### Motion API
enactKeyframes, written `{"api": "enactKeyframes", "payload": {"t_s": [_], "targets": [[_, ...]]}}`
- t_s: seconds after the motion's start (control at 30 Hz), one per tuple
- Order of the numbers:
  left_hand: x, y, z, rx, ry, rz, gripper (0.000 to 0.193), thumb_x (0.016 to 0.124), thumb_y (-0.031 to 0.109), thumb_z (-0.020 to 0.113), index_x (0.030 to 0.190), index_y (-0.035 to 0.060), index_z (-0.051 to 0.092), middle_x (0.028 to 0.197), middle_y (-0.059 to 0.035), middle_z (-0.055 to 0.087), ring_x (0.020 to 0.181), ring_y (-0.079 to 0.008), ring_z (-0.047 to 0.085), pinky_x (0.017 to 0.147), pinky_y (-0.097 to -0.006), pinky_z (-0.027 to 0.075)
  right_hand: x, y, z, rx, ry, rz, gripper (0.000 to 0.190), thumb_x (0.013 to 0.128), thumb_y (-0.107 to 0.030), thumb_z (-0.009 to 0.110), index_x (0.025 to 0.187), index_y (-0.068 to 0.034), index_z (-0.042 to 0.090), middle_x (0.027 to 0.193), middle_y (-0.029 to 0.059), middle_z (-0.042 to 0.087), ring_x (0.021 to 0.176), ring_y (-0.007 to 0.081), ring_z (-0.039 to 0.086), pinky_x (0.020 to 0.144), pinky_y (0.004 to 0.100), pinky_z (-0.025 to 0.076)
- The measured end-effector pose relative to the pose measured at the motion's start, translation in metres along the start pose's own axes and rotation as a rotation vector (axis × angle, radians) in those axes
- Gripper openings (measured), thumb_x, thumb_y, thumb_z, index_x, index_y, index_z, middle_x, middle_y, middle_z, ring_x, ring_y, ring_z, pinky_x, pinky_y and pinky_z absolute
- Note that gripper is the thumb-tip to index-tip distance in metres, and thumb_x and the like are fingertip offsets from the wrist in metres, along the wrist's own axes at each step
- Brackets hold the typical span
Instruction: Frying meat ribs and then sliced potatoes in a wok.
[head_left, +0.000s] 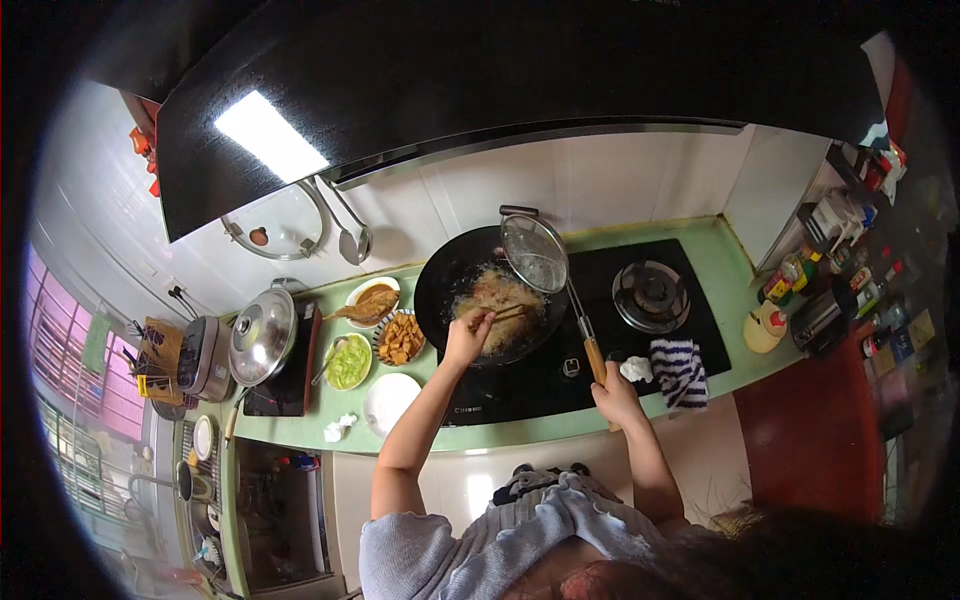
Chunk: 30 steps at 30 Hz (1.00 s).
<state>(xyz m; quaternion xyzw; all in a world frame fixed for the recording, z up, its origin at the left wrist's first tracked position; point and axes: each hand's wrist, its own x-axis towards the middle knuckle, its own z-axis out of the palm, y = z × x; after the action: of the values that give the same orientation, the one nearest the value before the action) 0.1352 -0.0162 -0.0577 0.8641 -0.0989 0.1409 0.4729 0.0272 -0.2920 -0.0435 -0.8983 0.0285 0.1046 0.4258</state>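
A black wok (435, 300) stands on the left burner, with food frying in bubbling oil (506, 319) inside it. My left hand (470, 336) grips chopsticks (504, 313), whose tips reach over the bubbling food. In my right hand (618, 391) is the wooden handle of a wire-mesh strainer (535, 253); its round mesh is held over the wok's back right rim. Left of the wok are a striped bowl of brown fried cubes (401, 339), a plate with a fried fish in brown sauce (373, 301), a bowl of sliced green vegetable (348, 362) and a white plate (392, 405).
A lidded pan (262, 337) sits on an induction cooker at the left. The right burner (651, 295) has a striped cloth (678, 374) and crumpled tissue (637, 368) in front. Bottles and a yellowish jar (765, 328) stand far right. The range hood (525, 67) overhangs the stove.
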Motion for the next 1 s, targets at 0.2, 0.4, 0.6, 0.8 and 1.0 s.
{"api": "enactKeyframes", "payload": {"t_s": [0.2,0.4,0.6,0.8,1.0], "targets": [[0.019,-0.002,0.006,0.009,0.057,-0.055,0.018,0.082,0.018,0.055,0.085,-0.0002,0.059,0.068,-0.0147,0.062,0.067,-0.0198,0.063,0.059,-0.0274,0.047,-0.001,0.006,0.0,-0.002,0.009,-0.023,0.037,0.078,-0.016,0.049,0.106,0.002,0.033,0.096,0.0289,0.051,0.089,0.0433,0.05,0.073,0.0448,0.041],[0.028,-0.031,0.01,-0.163,0.054,-0.192,0.02,0.083,0.017,0.054,0.083,-0.0014,0.06,0.07,-0.0107,0.064,0.07,-0.0157,0.063,0.061,-0.0257,0.047,0.0,0.012,0.003,0.022,0.031,-0.014,0.033,0.077,-0.015,0.05,0.102,-0.001,0.034,0.093,0.0289,0.052,0.089,0.0446,0.049,0.072,0.0441,0.041],[0.037,-0.04,0.001,-0.273,0.051,-0.248,0.024,0.083,0.017,0.053,0.083,-0.0057,0.059,0.07,-0.0104,0.064,0.065,-0.0149,0.063,0.059,-0.0248,0.049,-0.001,0.015,0.007,0.018,0.037,-0.055,0.03,0.077,-0.015,0.05,0.099,-0.002,0.034,0.09,0.0282,0.052,0.086,0.0446,0.05,0.069,0.0446,0.041],[0.039,-0.001,0.001,0.061,-0.098,-0.127,0.022,0.084,0.016,0.053,0.089,-0.0053,0.057,0.075,-0.0114,0.063,0.072,-0.0142,0.062,0.064,-0.0264,0.049,-0.003,0.011,0.004,0.012,0.023,-0.053,0.032,0.077,-0.015,0.05,0.101,0.0,0.034,0.094,0.0279,0.052,0.089,0.0435,0.05,0.073,0.0454,0.041],[0.027,0.006,0.016,0.04,-0.02,0.005,0.019,0.081,0.02,0.056,0.084,0.0021,0.06,0.076,-0.0161,0.062,0.072,-0.0279,0.062,0.061,-0.0326,0.048,-0.006,0.005,0.001,0.048,-0.005,-0.009,0.034,0.076,-0.015,0.051,0.103,0.0,0.035,0.094,0.0291,0.052,0.09,0.0438,0.05,0.073,0.0437,0.041]]}}
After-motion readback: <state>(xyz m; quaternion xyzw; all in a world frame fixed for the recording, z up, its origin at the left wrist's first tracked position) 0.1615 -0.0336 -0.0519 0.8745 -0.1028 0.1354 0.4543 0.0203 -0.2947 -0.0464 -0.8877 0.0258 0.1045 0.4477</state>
